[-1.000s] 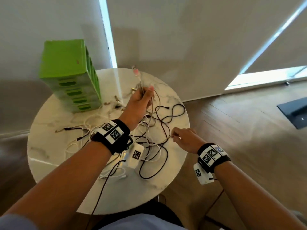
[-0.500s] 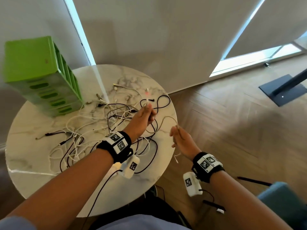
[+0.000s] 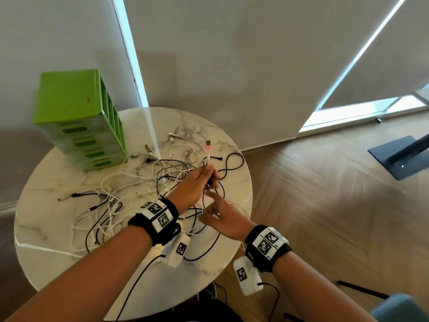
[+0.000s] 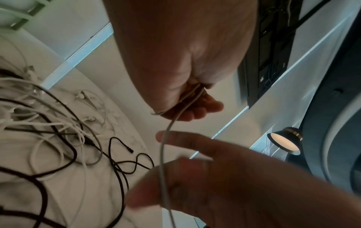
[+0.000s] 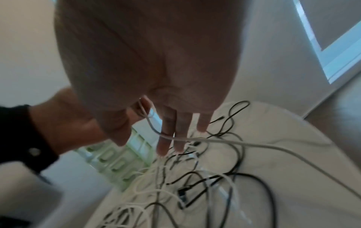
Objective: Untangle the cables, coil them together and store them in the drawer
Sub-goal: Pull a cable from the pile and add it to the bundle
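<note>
a person's left hand point(image 3: 197, 182) grips a pale grey cable point(image 4: 162, 148) above the right edge of a round marble table point(image 3: 46, 247), its pink-tipped plug point(image 3: 208, 148) pointing up. the right hand point(image 3: 222, 217), just beside it, is relaxed with fingers extended, the cable running across them. a tangle of white and black cables point(image 3: 130, 182) sprawls over the table's middle. a green drawer unit point(image 3: 79, 119) stands at the far left edge.
</note>
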